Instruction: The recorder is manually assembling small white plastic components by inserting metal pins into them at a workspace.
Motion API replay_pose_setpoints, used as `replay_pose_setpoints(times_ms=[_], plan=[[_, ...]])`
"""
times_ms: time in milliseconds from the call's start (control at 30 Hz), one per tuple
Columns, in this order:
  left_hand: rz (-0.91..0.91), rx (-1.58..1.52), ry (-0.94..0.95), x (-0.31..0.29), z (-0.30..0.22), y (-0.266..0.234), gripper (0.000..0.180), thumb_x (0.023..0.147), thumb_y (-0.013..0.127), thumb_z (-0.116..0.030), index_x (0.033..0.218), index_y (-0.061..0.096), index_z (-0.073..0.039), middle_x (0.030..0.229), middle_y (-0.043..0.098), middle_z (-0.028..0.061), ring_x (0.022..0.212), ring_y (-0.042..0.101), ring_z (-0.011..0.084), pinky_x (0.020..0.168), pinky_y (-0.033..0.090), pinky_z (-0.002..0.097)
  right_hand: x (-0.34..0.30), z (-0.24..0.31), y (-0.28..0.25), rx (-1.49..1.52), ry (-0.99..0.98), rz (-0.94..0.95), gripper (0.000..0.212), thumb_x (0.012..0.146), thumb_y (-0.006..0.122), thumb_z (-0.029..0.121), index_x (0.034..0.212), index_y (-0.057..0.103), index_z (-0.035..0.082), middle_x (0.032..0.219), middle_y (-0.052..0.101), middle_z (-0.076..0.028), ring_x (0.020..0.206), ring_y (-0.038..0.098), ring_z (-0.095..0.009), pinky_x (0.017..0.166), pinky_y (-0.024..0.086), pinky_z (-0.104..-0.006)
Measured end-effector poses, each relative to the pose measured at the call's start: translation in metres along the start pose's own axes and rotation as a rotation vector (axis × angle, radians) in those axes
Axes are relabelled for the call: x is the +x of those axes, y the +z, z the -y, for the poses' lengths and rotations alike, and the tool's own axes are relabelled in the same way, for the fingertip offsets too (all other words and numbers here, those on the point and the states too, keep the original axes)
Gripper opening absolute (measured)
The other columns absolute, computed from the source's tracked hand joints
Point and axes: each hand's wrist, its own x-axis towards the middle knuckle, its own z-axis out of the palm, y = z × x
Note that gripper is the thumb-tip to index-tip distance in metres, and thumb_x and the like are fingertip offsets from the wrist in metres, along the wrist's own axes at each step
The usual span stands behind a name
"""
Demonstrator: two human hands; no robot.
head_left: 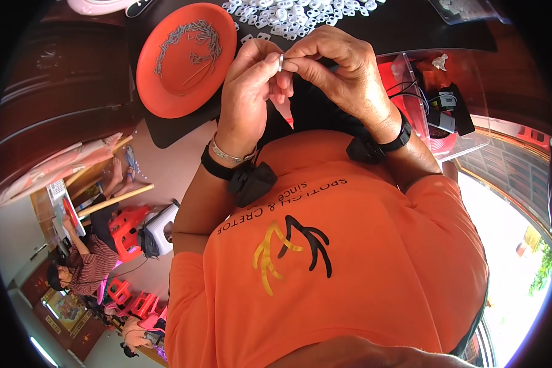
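Observation:
Above the near edge of a dark table, my two hands meet fingertip to fingertip. My left hand (246, 89) is closed in a pinch on a small white plastic piece (281, 62), seen edge-on. The thumb and forefinger of my right hand (343, 70) press together against its other side; anything else between them is hidden. To the left of my hands lies an orange plate (156, 101) with many small grey pins (210, 38) scattered in it. Beyond my fingers is a heap of white plastic pieces with holes (294, 17).
A clear plastic box (472, 132) with cables and small devices stands at the right. Another clear tray (466, 9) is at the far right of the table. Off to the left, a person (89, 260) sits near red stools (127, 233).

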Motion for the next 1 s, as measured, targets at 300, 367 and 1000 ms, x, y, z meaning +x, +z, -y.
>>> replay_pose_setpoints(times_ms=[300,367,1000], plan=[[-0.013,0.288,0.125,-0.005,-0.001,-0.004,0.023,0.093,0.045,-0.023,0.085,0.052,-0.003,0.064,0.050,0.0017,0.056,0.044,0.0082,0.051,0.032,0.0206,0.005,0.005,-0.003,-0.078,-0.072,0.024,0.010,0.075,0.073,0.014,0.080,0.067,0.008,0.075,0.066,-0.002,0.071,0.063,-0.021,0.061,0.051,-0.0312],[-0.014,0.328,0.155,-0.006,-0.001,-0.003,0.023,0.093,0.046,-0.023,0.084,0.052,-0.003,0.064,0.050,0.0018,0.055,0.044,0.0079,0.051,0.032,0.0204,0.004,0.004,-0.003,-0.119,-0.096,0.030,0.009,0.075,0.073,0.013,0.079,0.067,0.008,0.075,0.066,-0.002,0.070,0.063,-0.022,0.060,0.051,-0.0315],[-0.073,0.052,0.076,-0.011,0.007,-0.001,0.019,0.093,0.045,-0.019,0.084,0.051,-0.004,0.065,0.051,0.0030,0.058,0.047,0.0095,0.052,0.034,0.0214,0.000,0.003,0.001,-0.058,-0.019,0.043,0.010,0.074,0.073,0.012,0.081,0.067,0.007,0.078,0.066,-0.003,0.074,0.064,-0.022,0.064,0.052,-0.0313]])
